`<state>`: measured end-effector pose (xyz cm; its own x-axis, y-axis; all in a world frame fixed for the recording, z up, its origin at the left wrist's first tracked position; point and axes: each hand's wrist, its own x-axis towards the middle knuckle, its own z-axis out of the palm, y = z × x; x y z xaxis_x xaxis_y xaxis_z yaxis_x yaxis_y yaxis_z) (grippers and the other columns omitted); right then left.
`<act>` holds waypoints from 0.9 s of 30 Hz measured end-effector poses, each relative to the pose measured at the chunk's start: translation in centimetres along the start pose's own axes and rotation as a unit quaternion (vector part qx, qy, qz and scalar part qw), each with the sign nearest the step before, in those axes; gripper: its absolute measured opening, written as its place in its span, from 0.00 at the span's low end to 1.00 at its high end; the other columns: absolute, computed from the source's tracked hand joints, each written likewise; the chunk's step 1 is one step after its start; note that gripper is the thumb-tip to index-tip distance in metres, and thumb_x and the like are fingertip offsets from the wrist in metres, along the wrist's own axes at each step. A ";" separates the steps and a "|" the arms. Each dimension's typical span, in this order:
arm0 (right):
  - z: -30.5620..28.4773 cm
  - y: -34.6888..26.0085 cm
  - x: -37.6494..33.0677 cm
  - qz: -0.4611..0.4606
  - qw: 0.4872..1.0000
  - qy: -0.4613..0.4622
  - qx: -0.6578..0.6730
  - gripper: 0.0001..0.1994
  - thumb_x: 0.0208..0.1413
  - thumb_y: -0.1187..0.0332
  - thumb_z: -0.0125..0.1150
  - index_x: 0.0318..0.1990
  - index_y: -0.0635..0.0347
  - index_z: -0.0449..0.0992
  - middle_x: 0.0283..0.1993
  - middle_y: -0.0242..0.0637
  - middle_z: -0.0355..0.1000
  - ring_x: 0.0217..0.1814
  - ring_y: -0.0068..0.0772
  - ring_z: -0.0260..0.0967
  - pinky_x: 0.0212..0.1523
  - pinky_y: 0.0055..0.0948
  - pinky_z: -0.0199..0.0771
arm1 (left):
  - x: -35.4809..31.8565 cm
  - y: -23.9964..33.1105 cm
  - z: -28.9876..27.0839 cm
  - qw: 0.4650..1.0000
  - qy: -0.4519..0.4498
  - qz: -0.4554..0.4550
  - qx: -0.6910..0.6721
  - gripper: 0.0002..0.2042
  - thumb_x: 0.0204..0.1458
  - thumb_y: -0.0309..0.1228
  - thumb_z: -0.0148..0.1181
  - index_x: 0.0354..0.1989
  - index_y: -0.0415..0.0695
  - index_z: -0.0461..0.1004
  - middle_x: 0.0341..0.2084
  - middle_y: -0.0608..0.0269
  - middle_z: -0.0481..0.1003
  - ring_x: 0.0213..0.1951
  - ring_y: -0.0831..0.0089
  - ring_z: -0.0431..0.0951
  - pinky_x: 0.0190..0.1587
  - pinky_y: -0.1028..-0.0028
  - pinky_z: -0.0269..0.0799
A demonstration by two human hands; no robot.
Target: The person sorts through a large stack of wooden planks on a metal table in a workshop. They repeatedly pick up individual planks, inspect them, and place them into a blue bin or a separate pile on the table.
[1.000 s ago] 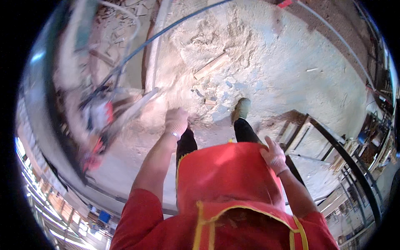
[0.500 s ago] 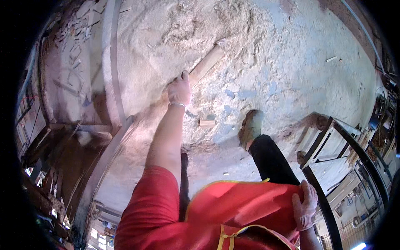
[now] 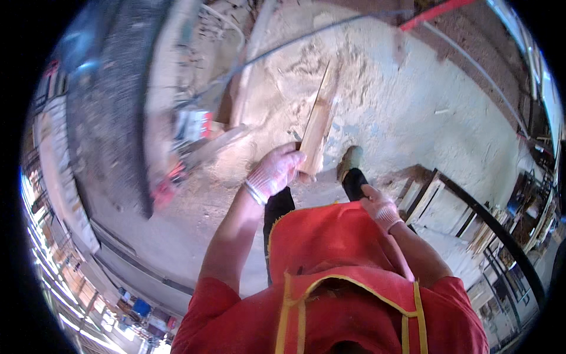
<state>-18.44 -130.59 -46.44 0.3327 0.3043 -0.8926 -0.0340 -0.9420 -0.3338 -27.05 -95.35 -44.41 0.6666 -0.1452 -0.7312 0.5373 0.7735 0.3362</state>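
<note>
Half a second ago the left hand was stretched out toward a strip of wood lying in the sawdust; now that hand is drawn back nearer the body and the strip is up off the floor in its grip.

Head view, looking straight down over a person in a red shirt and red apron with yellow trim. The left hand (image 3: 276, 172), in a pale knit glove, has its fingers (image 3: 293, 160) curled and pressed together around the lower end of a wood strip (image 3: 315, 133). The strip is long, narrow and light brown, and it points up and away from the body, tilted slightly to the right, above a floor (image 3: 413, 94) thickly covered in pale sawdust.

The right hand (image 3: 380, 210), also gloved, rests against the apron at the person's right side, holding nothing; its fingers lie loosely together. Just beyond it, a dusty shoe (image 3: 349, 162) stands on the floor close to the strip's held end.

To the left, blurred, lies a red and grey machine (image 3: 188, 133), near a dark ridged mat (image 3: 112, 118). A black metal frame (image 3: 471, 206) stands at the right.
</note>
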 end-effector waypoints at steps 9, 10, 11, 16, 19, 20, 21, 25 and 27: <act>-3.7 -23.1 -13.5 -0.280 0.846 -0.052 0.451 0.28 0.67 0.62 0.61 0.69 0.67 0.67 0.63 0.41 0.74 0.62 0.34 0.72 0.66 0.35 0.68 | -21.9 1.9 5.9 0.980 -0.079 0.164 -0.078 0.27 0.64 0.32 0.58 0.70 0.37 0.63 0.52 0.56 0.79 0.46 0.61 0.84 0.42 0.60 0.85; -3.1 -24.9 -14.9 -0.304 0.838 -0.077 0.446 0.28 0.68 0.61 0.60 0.70 0.68 0.66 0.63 0.42 0.74 0.61 0.34 0.73 0.66 0.36 0.69 | -23.5 1.9 5.6 0.978 -0.077 0.179 -0.067 0.27 0.64 0.32 0.58 0.70 0.37 0.63 0.52 0.56 0.79 0.46 0.62 0.84 0.42 0.62 0.85; -1.6 -26.3 -16.2 -0.324 0.841 -0.094 0.423 0.32 0.66 0.57 0.62 0.71 0.68 0.65 0.63 0.41 0.73 0.61 0.34 0.71 0.67 0.37 0.67 | -25.1 1.6 5.0 0.976 -0.074 0.195 -0.056 0.27 0.64 0.32 0.58 0.70 0.37 0.63 0.52 0.56 0.79 0.46 0.63 0.84 0.42 0.63 0.85; 7.8 -34.6 -23.8 -0.373 0.833 -0.200 0.357 0.35 0.62 0.51 0.66 0.69 0.65 0.67 0.62 0.38 0.74 0.62 0.31 0.68 0.66 0.35 0.65 | -34.1 1.5 0.8 0.955 -0.028 0.288 0.066 0.25 0.67 0.30 0.54 0.71 0.38 0.63 0.51 0.58 0.80 0.46 0.67 0.84 0.44 0.69 0.81; 12.9 -37.2 -22.9 -0.309 0.841 -0.218 0.388 0.28 0.64 0.57 0.66 0.65 0.63 0.71 0.58 0.36 0.76 0.58 0.31 0.72 0.62 0.34 0.70 | -39.3 1.6 -1.3 0.926 0.057 0.344 0.144 0.25 0.67 0.31 0.54 0.71 0.37 0.63 0.48 0.61 0.80 0.43 0.75 0.81 0.43 0.74 0.79; 14.1 -38.2 -22.7 -0.293 0.844 -0.222 0.391 0.26 0.64 0.58 0.65 0.65 0.63 0.72 0.57 0.36 0.77 0.57 0.31 0.73 0.61 0.34 0.72 | -40.8 1.4 -2.2 0.913 0.087 0.366 0.161 0.25 0.67 0.31 0.55 0.71 0.36 0.63 0.47 0.62 0.80 0.42 0.77 0.80 0.43 0.75 0.78; 14.7 -39.4 -23.4 -0.273 0.859 -0.213 0.377 0.23 0.65 0.60 0.64 0.62 0.63 0.74 0.55 0.36 0.78 0.55 0.31 0.75 0.58 0.34 0.75 | -42.7 1.6 -2.2 0.916 0.122 0.349 0.153 0.25 0.65 0.33 0.57 0.69 0.37 0.65 0.45 0.62 0.79 0.39 0.78 0.78 0.41 0.76 0.76; 16.5 -43.6 -22.8 -0.310 0.847 -0.225 0.370 0.18 0.65 0.60 0.64 0.57 0.61 0.76 0.50 0.34 0.78 0.51 0.30 0.75 0.56 0.33 0.75 | -45.5 0.7 -6.7 0.840 0.277 0.347 0.311 0.22 0.63 0.31 0.59 0.64 0.37 0.72 0.36 0.62 0.79 0.39 0.76 0.77 0.41 0.74 0.75; 15.4 -45.5 -21.9 -0.323 0.844 -0.218 0.370 0.16 0.65 0.61 0.64 0.54 0.60 0.77 0.48 0.33 0.79 0.49 0.29 0.75 0.55 0.32 0.75 | -45.3 -0.9 -9.2 0.780 0.331 0.401 0.348 0.21 0.62 0.30 0.60 0.61 0.33 0.72 0.34 0.61 0.79 0.39 0.74 0.78 0.45 0.72 0.76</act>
<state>-38.74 -92.19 -16.33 0.1349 0.8950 -0.4251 -0.6101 -0.2630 -0.7474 -62.49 -83.74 -17.04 0.6427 0.7424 -0.1893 0.3892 -0.1035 0.9153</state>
